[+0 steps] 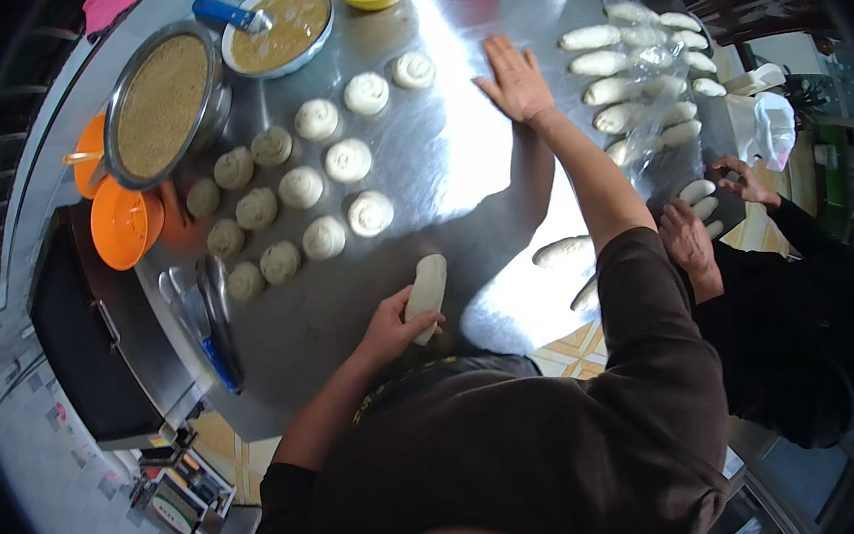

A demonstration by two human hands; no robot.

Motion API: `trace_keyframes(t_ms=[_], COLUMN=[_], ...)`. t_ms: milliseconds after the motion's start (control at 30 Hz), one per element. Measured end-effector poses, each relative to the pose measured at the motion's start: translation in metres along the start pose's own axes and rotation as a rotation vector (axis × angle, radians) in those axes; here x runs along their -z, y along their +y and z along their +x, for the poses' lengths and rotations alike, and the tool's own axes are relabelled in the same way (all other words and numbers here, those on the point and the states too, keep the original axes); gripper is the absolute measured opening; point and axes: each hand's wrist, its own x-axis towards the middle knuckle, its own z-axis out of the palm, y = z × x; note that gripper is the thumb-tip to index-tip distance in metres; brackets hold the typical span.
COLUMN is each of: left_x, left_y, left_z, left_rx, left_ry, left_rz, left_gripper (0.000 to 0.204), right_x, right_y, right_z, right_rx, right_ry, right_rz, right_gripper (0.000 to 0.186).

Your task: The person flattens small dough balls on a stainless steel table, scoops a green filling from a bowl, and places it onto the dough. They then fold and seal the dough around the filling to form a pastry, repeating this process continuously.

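Note:
My left hand (393,328) is closed around a long pale piece of dough (430,287), holding it above the near edge of the metal table (285,369). Out at the table's far middle, my right hand (517,79) lies flat on the shiny surface, fingers stretched and nothing gripped. Several coiled dough rounds (347,161) sit in slanting rows left of that hand. Under my right arm, a long dough piece (563,252) rests on the table, and another (586,295) is partly hidden by the sleeve.
Clear plastic partly covers rows of long dough pieces (618,89) at the right. Beside them a co-worker's hands (687,236) touch more dough. Far left stand a steel pot (212,116), a bowl of yellowish liquid (302,51) and orange bowls (123,226). Knives (215,356) lie near the left edge.

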Motion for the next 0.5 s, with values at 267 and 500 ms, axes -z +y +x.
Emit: trace_keyframes(t_ms=[267,500], left_x=[0.009,0.01], left_y=[-0.002,0.004], left_z=[-0.074,-0.089], left_rx=[-0.118,-0.196], left_ry=[0.187,0.282], left_rz=[0.032,0.108], left_gripper=[0.043,0.04], right_x=[0.011,0.026], right_y=[-0.141,-0.261], right_z=[-0.119,-0.213], right_rx=[0.404,0.271], right_ry=[-0.148,-0.219], right_rz=[0.164,0.472], right_gripper=[0.079,0.067])
